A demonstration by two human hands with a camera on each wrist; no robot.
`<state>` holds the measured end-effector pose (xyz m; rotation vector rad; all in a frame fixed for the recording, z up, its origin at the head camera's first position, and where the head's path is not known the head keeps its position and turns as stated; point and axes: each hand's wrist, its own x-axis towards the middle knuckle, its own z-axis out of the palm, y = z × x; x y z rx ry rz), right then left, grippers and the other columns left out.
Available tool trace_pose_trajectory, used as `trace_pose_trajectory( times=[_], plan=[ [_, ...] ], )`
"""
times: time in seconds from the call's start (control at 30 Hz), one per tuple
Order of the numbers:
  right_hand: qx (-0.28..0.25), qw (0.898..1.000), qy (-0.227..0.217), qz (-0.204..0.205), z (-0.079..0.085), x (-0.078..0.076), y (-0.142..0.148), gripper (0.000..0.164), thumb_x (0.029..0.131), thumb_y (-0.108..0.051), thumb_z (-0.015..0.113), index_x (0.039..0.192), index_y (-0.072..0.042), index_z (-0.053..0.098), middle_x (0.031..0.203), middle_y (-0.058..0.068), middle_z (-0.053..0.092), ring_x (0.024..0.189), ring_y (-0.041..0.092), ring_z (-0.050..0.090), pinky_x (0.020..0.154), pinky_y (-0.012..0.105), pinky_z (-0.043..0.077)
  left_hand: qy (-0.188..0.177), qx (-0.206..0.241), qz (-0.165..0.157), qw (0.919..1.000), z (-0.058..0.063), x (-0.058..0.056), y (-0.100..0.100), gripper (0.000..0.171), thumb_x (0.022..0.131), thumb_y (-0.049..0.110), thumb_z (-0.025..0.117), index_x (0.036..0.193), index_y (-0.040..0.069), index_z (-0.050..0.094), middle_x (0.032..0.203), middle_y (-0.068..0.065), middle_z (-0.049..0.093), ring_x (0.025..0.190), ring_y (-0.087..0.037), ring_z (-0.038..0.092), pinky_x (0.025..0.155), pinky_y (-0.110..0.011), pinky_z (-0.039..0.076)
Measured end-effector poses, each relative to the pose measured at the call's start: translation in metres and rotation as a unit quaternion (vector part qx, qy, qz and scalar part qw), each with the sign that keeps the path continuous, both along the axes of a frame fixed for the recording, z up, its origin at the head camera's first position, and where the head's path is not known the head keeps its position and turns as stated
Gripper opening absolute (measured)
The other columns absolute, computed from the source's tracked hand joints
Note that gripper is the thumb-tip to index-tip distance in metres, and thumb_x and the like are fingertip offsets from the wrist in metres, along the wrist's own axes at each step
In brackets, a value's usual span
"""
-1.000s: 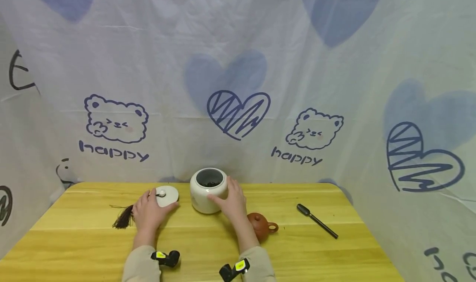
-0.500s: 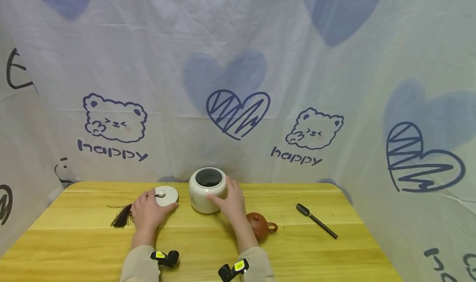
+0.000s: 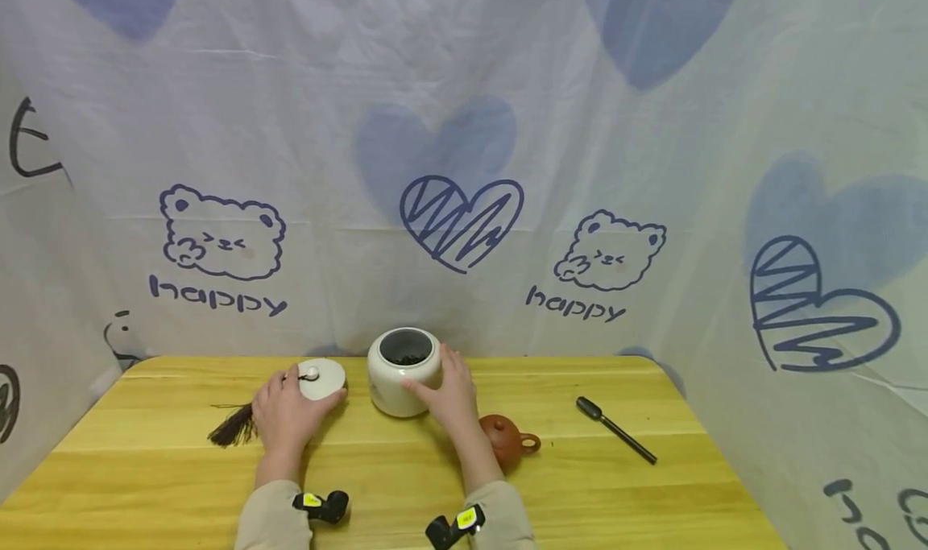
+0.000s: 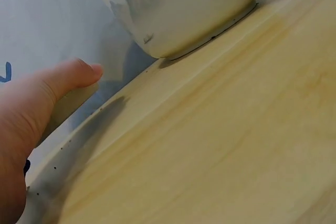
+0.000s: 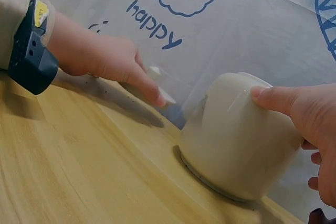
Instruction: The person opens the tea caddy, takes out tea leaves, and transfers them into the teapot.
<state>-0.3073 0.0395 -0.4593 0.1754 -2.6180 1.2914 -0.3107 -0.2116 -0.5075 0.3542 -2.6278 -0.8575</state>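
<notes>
My left hand (image 3: pixel 286 413) grips a round white lid (image 3: pixel 325 379) by its edge, thumb on the near side. The lid has a small knob with a dark tassel (image 3: pixel 234 427) trailing left. In the left wrist view the lid (image 4: pixel 65 108) is tilted over the table, its shadow below. A white ceramic jar (image 3: pixel 395 394) stands upright at the back of the table, mouth uncovered, dark loose bits inside. My right hand (image 3: pixel 453 393) holds the jar's right side; in the right wrist view its thumb lies near the rim of the jar (image 5: pixel 231 140).
A small reddish-brown clay teapot (image 3: pixel 505 441) stands beside my right forearm, partly hidden by it. Farther right on the wooden table (image 3: pixel 580 502) lies a dark, long-handled scoop-like tool (image 3: pixel 616 431). A printed white cloth (image 3: pixel 464 308) hangs behind the back edge.
The lid and left hand shift very slightly, the lid's far edge a little higher. The right hand stays on the jar; the whole view drifts slightly.
</notes>
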Motion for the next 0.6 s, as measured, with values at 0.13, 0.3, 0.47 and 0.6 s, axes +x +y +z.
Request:
trace_pose_trajectory(
  times=[0.13, 0.3, 0.47, 0.6],
  plan=[
    [-0.001, 1.0, 0.001, 0.001, -0.002, -0.001, 0.001, 0.09, 0.08, -0.044, 0.078, 0.149, -0.002, 0.037, 0.154, 0.019, 0.039, 0.146, 0.039, 0.028, 0.117, 0.059, 0.026, 0.011, 0.0, -0.001, 0.9999, 0.005, 0.001, 0.002, 0.104, 0.069, 0.056, 0.079, 0.145, -0.002, 0.038, 0.141, -0.028, 0.039, 0.131, -0.048, 0.03, 0.114, -0.062, 0.016],
    [-0.002, 1.0, 0.006, 0.0, -0.002, -0.002, 0.0, 0.09, 0.079, -0.044, 0.078, 0.148, -0.002, 0.038, 0.153, 0.019, 0.039, 0.146, 0.04, 0.028, 0.117, 0.059, 0.026, 0.028, 0.003, -0.001, 0.9996, 0.01, 0.003, 0.002, 0.104, 0.069, 0.053, 0.081, 0.145, -0.002, 0.037, 0.141, -0.029, 0.039, 0.131, -0.048, 0.03, 0.114, -0.062, 0.015],
    [-0.001, 1.0, 0.01, 0.001, -0.001, -0.001, 0.001, 0.089, 0.079, -0.041, 0.079, 0.148, -0.001, 0.038, 0.152, 0.02, 0.04, 0.145, 0.041, 0.029, 0.117, 0.059, 0.027, 0.04, -0.001, 0.0, 0.9992, 0.017, 0.005, 0.004, 0.104, 0.069, 0.051, 0.082, 0.146, -0.003, 0.037, 0.141, -0.029, 0.039, 0.13, -0.048, 0.031, 0.115, -0.06, 0.016],
    [-0.003, 1.0, 0.009, 0.005, 0.0, 0.0, 0.001, 0.089, 0.08, -0.04, 0.079, 0.148, 0.0, 0.038, 0.152, 0.02, 0.04, 0.146, 0.041, 0.028, 0.118, 0.057, 0.027, 0.043, -0.006, -0.001, 0.9991, 0.025, 0.007, 0.006, 0.104, 0.069, 0.051, 0.081, 0.146, -0.003, 0.036, 0.143, -0.029, 0.038, 0.132, -0.048, 0.03, 0.115, -0.06, 0.017]
  ],
)
